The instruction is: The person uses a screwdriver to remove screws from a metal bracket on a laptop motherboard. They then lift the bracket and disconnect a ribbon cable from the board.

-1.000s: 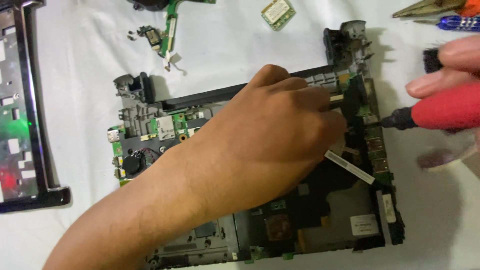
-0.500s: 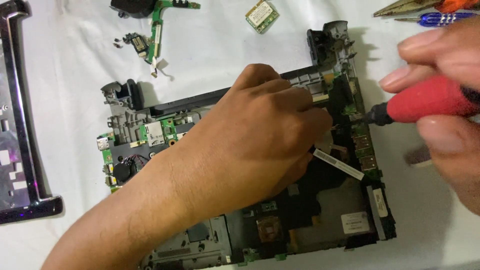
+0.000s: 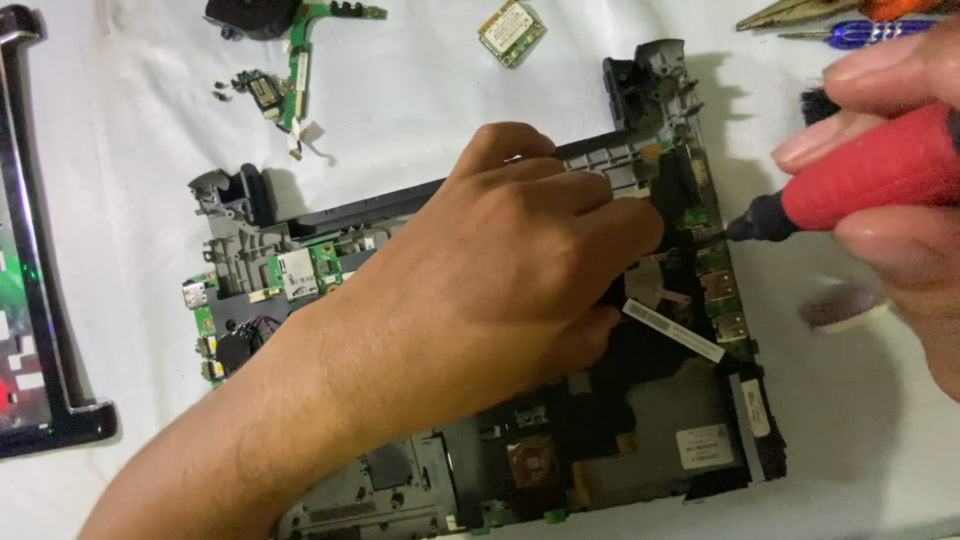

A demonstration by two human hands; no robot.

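At the far left, a dark frame piece (image 3: 40, 330) lies on the white table (image 3: 420, 110). Up top, a little green strip board (image 3: 298, 60) and a small square card (image 3: 512, 32) sit well apart from the work.

In the middle lies the opened laptop base (image 3: 640, 440), with green boards and grey plastic showing. The left hand (image 3: 520, 270) rests flat on top of it, fingers curled down onto the parts near the back edge. You cannot tell if it grips anything.

On the right, the right hand (image 3: 900, 200) is wrapped around a red screwdriver (image 3: 870, 180). Its black tip touches the right edge of the base. Pliers (image 3: 800, 12) and a blue tool (image 3: 870, 34) lie up in the corner.
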